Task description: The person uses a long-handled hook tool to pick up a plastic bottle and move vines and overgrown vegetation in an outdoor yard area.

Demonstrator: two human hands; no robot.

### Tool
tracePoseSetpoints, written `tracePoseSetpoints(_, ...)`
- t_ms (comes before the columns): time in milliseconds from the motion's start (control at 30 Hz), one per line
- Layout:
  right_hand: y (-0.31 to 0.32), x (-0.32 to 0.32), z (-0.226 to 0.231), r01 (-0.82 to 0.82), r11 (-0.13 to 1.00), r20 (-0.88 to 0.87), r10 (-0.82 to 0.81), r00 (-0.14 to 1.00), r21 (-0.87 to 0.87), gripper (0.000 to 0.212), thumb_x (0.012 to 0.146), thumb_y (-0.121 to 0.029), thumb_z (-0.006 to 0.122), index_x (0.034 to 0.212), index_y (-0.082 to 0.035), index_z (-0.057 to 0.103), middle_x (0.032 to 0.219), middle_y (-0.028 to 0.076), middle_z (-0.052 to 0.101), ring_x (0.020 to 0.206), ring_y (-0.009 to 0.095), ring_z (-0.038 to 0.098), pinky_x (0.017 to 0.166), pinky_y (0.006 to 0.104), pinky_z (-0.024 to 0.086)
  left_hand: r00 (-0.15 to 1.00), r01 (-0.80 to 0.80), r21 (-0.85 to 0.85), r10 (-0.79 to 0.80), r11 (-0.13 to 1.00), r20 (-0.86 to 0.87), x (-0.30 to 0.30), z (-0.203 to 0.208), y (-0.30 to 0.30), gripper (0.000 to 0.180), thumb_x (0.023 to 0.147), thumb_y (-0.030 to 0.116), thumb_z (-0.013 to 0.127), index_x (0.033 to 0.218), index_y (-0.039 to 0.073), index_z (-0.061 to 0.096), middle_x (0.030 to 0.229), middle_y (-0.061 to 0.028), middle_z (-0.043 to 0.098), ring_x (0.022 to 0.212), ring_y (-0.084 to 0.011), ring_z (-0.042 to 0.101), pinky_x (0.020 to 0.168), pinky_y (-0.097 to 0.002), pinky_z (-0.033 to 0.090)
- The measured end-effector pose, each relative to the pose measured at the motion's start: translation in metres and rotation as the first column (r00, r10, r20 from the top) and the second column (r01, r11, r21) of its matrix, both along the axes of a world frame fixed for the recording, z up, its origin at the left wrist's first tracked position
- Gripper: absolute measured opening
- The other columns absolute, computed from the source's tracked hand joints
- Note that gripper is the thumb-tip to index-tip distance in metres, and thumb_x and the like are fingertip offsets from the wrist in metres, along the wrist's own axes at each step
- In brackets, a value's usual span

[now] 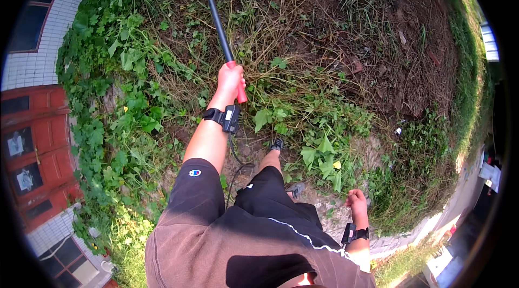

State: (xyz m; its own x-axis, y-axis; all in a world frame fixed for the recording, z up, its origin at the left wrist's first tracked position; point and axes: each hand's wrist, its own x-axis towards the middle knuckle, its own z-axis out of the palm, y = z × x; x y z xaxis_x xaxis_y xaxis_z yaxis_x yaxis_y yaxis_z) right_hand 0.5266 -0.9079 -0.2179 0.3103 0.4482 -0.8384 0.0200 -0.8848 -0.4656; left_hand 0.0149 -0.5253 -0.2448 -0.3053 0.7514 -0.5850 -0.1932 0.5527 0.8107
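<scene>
Stretched forward, my left hand (231,78) is wrapped round the red grip of a long-handled sickle (219,25). Its black shaft slants up and slightly left to a silver collar, where a thin dark blade bends off to the right, hard to make out among the stems. Below the blade lie tangled green vines and dry stalks. My right hand (357,200) hangs low at my right side, its fingers loosely curled with nothing visible in them. Leafy plants (324,158) grow just beyond it. Each wrist wears a black strap with a small device.
Dense leafy vines (121,58) run along the left, beside a white-tiled wall (32,70) with red doors (46,142). Brown soil with dry stems (378,44) spreads over the upper right. A pale concrete edge (427,223) curves along the right. My feet stand among the plants.
</scene>
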Motion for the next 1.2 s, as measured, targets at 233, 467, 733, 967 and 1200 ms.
tracePoseSetpoints(233, 0.002, 0.0, 0.022, -0.019, 0.971, 0.089, 0.042, 0.995, -0.238, 0.009, 0.091, -0.01, 0.052, 0.097, -0.007, 0.058, 0.071, 0.005, 0.06, 0.059, 0.016, 0.06, 0.055, 0.0295, 0.048, 0.869, -0.183, -0.143, 0.228, 0.973, 0.439, -0.077, -0.092, 0.149, 0.01, 0.088, 0.007, 0.054, 0.081, 0.009, 0.046, 0.066, -0.0013, 0.05, 0.055, -0.0143, 0.05, 0.05, -0.0294, 0.046)
tracePoseSetpoints(467, -0.046, 0.009, 0.034, 0.106, 0.934, 0.123, -0.068, 0.99, -0.34, 0.007, 0.091, -0.01, 0.054, 0.095, -0.006, 0.058, 0.07, 0.007, 0.062, 0.055, 0.019, 0.061, 0.051, 0.0303, 0.05, 0.589, -0.165, -0.251, 0.299, 0.954, 0.751, -0.023, -0.138, 0.206, 0.018, 0.087, 0.007, 0.053, 0.072, 0.01, 0.042, 0.057, 0.0013, 0.046, 0.05, -0.0131, 0.047, 0.051, -0.0282, 0.045)
tracePoseSetpoints(733, -0.097, 0.015, 0.016, 0.181, 0.929, 0.038, -0.179, 0.983, -0.323, 0.008, 0.094, -0.013, 0.055, 0.096, -0.006, 0.058, 0.069, 0.006, 0.062, 0.054, 0.017, 0.059, 0.052, 0.0293, 0.048, 0.707, 0.191, -0.239, 0.036, 0.952, 0.706, 0.131, -0.092, 0.125, 0.017, 0.089, 0.008, 0.055, 0.078, 0.01, 0.042, 0.06, 0.0027, 0.045, 0.049, -0.01, 0.044, 0.046, -0.0267, 0.042)
tracePoseSetpoints(967, -0.156, 0.051, -0.011, 0.19, 0.975, -0.043, -0.196, 0.98, -0.115, 0.012, 0.092, -0.01, 0.053, 0.101, -0.004, 0.059, 0.07, 0.005, 0.059, 0.056, 0.016, 0.058, 0.051, 0.0292, 0.049, 0.828, -0.031, -0.05, 0.054, 0.998, 0.558, 0.207, -0.02, 0.049, 0.013, 0.087, 0.004, 0.053, 0.086, 0.011, 0.042, 0.064, 0.0023, 0.046, 0.051, -0.0112, 0.047, 0.047, -0.0284, 0.043)
tracePoseSetpoints(1200, -0.303, 0.127, -0.032, 0.341, 0.933, -0.024, -0.346, 0.938, -0.112, 0.009, 0.094, -0.014, 0.056, 0.096, -0.006, 0.058, 0.07, 0.005, 0.06, 0.052, 0.016, 0.058, 0.047, 0.0294, 0.049, 0.778, 0.618, -0.102, -0.586, 0.78, 0.228, 0.372, -0.025, -0.211, 0.01, 0.084, 0.006, 0.054, 0.089, 0.011, 0.047, 0.065, -0.0003, 0.049, 0.05, -0.0132, 0.049, 0.044, -0.0307, 0.045)
